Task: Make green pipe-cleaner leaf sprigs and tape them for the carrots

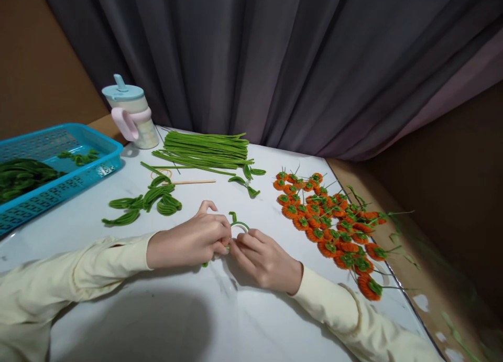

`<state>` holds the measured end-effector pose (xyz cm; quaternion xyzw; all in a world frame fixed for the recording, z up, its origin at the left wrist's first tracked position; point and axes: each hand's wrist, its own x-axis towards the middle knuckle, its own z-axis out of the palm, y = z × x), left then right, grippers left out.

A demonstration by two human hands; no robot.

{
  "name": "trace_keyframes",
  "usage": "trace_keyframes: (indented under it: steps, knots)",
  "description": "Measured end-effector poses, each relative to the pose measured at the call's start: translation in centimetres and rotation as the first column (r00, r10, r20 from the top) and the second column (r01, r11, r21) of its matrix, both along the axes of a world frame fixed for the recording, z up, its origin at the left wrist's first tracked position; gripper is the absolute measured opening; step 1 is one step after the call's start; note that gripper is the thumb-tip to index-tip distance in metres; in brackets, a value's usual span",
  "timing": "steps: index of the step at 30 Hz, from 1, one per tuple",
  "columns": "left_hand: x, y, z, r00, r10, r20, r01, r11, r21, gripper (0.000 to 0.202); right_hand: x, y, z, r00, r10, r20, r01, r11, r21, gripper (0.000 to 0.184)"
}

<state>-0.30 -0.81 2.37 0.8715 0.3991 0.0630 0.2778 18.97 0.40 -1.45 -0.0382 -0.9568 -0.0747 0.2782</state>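
Observation:
My left hand (pixel 192 240) and my right hand (pixel 263 258) meet at the middle of the white table (pixel 165 309). Both pinch a green pipe cleaner (pixel 238 225) bent into a small loop, with one short end sticking up. Fingers of both hands are closed on it. To the left lie several folded green pipe-cleaner leaves (pixel 151 199). A bundle of straight green pipe cleaners (pixel 204 148) lies behind them. On the right is a pile of orange pipe-cleaner flowers with green centres (pixel 330 226).
A blue plastic basket (pixel 66 179) with green pieces stands at the far left. A cup with a blue lid and pink handle (pixel 131 114) is behind it. A thin wooden stick (pixel 192 182) lies near the leaves. A dark curtain (pixel 294 58) hangs behind. The table's right edge drops off.

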Motion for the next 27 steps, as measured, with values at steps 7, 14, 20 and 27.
trace_keyframes:
  steps: [7,14,20,27]
  knots:
    - [-2.1,1.5,3.3,0.996,-0.062,0.057,0.063,0.998,-0.007,0.029,0.0,0.0,0.6,0.999,0.037,0.008,-0.030,0.905,-0.423,0.030]
    - [-1.1,-3.9,4.8,0.999,-0.051,-0.014,0.044,0.644,0.763,0.021,0.1,0.9,0.7,0.996,-0.051,-0.078,-0.064,0.240,-0.969,0.036]
    - [0.6,-2.9,0.6,0.982,-0.116,-0.150,0.189,0.507,0.841,0.032,0.2,1.3,0.5,0.992,-0.027,-0.122,-0.124,-0.319,-0.940,0.036]
    - [-0.3,-1.3,1.5,0.977,-0.211,-0.015,0.186,0.825,0.534,0.030,0.5,1.5,0.1,0.989,0.024,-0.144,-0.124,-0.383,-0.915,0.028]
